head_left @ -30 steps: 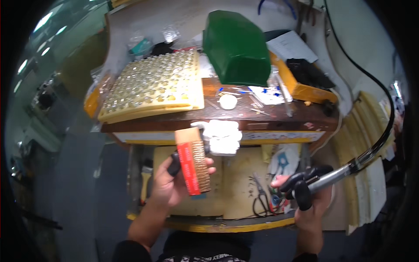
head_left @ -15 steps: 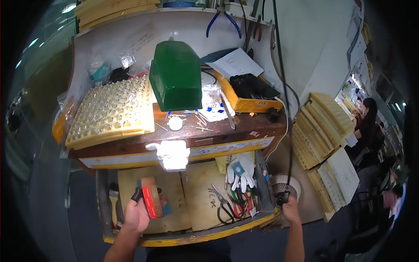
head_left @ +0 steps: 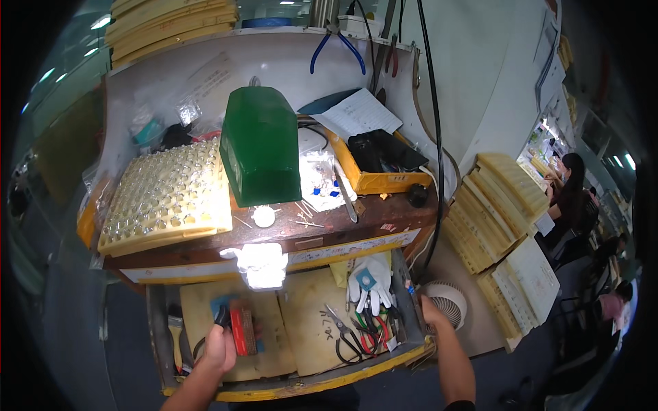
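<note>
My left hand [head_left: 221,346], with a black cover on a fingertip, grips a red and brown block [head_left: 245,331] over the open drawer. The block has a red side and a tan, rough-looking face; its exact kind is unclear. A blue patch [head_left: 221,301] shows just behind it. My right hand [head_left: 432,314] is at the drawer's right side, close to a round ribbed fan [head_left: 447,302]. Its fingers are largely hidden, so what it holds, if anything, does not show. A black hanging cable [head_left: 439,171] runs down to near this hand.
The drawer [head_left: 288,388] holds scissors [head_left: 343,332], several pliers, white gloves [head_left: 371,284] and a brush [head_left: 176,339]. Above it, the bench carries a tray of glassy pieces [head_left: 171,195], a green lamp [head_left: 260,147] and an orange box [head_left: 384,181]. Stacked yellow trays [head_left: 483,222] stand at the right.
My right hand has moved left and slightly up, from the dark handle at the cable's end to beside the fan. My left hand still grips the block, now turned more edge-on. The view has shifted.
</note>
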`<act>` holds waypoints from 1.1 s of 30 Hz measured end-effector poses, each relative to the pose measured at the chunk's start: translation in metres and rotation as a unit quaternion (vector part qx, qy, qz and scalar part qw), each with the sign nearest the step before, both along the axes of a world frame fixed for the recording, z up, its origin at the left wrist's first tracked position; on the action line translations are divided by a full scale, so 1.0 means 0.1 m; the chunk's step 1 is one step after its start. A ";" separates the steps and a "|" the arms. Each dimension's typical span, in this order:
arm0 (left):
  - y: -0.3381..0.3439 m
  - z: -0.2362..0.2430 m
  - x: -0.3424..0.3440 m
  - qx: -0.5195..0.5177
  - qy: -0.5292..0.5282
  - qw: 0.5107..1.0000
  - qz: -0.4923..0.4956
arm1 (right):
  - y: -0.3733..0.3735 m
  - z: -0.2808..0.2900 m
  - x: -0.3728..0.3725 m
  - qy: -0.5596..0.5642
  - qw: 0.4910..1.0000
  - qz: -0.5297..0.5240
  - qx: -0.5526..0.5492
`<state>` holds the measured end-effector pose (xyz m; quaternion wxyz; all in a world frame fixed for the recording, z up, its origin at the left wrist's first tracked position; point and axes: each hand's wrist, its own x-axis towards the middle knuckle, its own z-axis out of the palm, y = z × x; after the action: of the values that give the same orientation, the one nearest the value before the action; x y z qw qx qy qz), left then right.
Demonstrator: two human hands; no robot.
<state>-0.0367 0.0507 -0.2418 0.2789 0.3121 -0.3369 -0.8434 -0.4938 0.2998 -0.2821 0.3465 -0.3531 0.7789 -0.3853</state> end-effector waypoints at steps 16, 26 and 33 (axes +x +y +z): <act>-0.04 -0.17 0.00 -0.045 -0.001 0.999 0.023 | -0.81 2.73 0.50 0.456 0.866 -0.110 -0.172; 0.02 -0.18 0.05 -0.010 0.043 0.997 0.063 | -2.33 3.41 -0.11 0.532 0.839 0.026 0.111; -0.04 -0.20 0.06 -0.038 0.023 0.997 0.057 | -2.51 3.50 -0.18 0.489 0.852 0.035 0.184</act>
<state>-0.0303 0.0470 -0.2614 0.3456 0.3001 -0.3439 -0.8199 -0.5113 0.0492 0.0682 -0.0073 -0.4526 0.8917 -0.0007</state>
